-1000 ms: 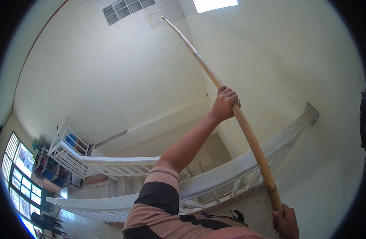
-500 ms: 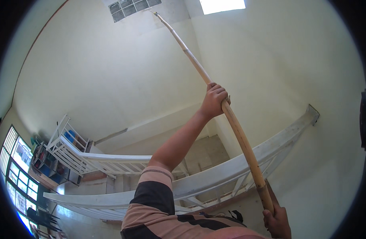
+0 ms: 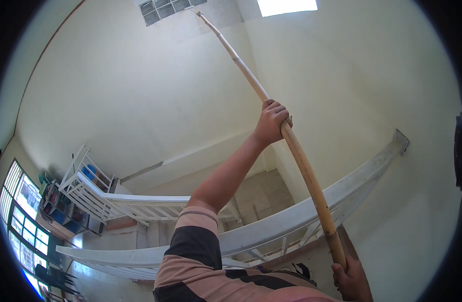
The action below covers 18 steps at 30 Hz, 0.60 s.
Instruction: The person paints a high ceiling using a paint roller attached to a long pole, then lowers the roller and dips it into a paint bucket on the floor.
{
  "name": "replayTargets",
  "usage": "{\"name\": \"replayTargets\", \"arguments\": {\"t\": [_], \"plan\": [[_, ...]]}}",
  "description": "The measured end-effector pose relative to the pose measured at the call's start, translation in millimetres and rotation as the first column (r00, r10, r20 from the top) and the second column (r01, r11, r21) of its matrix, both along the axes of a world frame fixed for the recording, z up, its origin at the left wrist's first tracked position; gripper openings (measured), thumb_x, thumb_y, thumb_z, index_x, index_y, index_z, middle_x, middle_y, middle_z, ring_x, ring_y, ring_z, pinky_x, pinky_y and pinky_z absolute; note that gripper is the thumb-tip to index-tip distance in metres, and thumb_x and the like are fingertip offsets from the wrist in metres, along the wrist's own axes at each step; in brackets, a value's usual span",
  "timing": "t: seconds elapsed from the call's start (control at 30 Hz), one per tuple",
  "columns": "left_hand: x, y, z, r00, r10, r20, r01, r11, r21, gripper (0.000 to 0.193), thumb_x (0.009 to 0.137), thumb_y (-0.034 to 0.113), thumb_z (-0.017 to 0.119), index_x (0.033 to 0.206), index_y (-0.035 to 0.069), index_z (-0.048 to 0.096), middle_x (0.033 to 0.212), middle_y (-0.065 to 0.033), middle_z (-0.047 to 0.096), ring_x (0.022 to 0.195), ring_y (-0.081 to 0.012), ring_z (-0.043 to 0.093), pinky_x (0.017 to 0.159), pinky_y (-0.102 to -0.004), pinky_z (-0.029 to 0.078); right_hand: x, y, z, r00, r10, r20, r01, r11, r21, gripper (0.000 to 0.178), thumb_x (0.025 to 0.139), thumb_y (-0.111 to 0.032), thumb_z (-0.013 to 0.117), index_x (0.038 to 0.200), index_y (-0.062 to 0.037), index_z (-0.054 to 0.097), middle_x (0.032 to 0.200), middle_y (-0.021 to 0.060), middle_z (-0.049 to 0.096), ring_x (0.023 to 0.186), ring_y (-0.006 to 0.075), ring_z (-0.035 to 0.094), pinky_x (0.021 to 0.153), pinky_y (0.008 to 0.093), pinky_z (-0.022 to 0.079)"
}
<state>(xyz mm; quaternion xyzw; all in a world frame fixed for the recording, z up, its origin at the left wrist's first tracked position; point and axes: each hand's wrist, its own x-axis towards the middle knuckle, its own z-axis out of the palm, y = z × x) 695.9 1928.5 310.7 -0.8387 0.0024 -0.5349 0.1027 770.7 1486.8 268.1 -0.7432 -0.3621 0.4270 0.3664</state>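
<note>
A long bamboo pole (image 3: 307, 173) slants up and away over the stairwell. My left hand (image 3: 273, 122), arm stretched out, is closed round its middle. Lower down at the right, my right hand (image 3: 353, 282) grips the thick butt end, with the thumb along the near side. The pole narrows toward its far tip, where a small thin piece is fixed that I cannot make out. That tip is just below a block of grey glass panes (image 3: 165, 11) high on the wall; whether it touches the wall, I cannot tell.
A white railing (image 3: 271, 229) crosses in front of me, below the pole. Beyond it are stairs and a second white railing (image 3: 145, 199). At the left stand a cluttered shelf (image 3: 65, 209) and barred windows (image 3: 27, 221). A bright window opening (image 3: 286, 6) is high up.
The view has shifted slightly. The pole's tip has edged up a little toward the glass panes. Both hands keep their grip on the pole.
</note>
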Motion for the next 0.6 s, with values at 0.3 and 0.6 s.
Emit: {"name": "replayTargets", "arguments": {"t": [0.3,0.6], "plan": [[3,8,-1,1.0,-0.007,0.018,0.007,1.0,0.001,0.02,0.063,0.005,0.067,0.059,0.007,0.048,0.061,-0.0067,0.054,0.062,-0.0245,0.053,0.076,-0.0358,0.04,-3,6,-6,0.983,-0.112,-0.145,0.117,0.993,0.028,0.014,0.087,-0.011,0.057,0.089,0.0011,0.051,0.053,0.0,0.047,0.042,0.0077,0.044,0.039,0.025,0.036],[2,15,0,0.999,-0.001,0.034,0.0,1.0,0.012,0.018,0.062,0.005,0.067,0.06,0.007,0.049,0.06,-0.0073,0.054,0.063,-0.0253,0.053,0.076,-0.0363,0.04,-10,13,-5,0.986,-0.117,-0.114,0.126,0.99,0.068,0.014,0.087,-0.01,0.056,0.091,0.0018,0.052,0.053,-0.0002,0.047,0.042,0.0076,0.044,0.038,0.0247,0.036]]}}
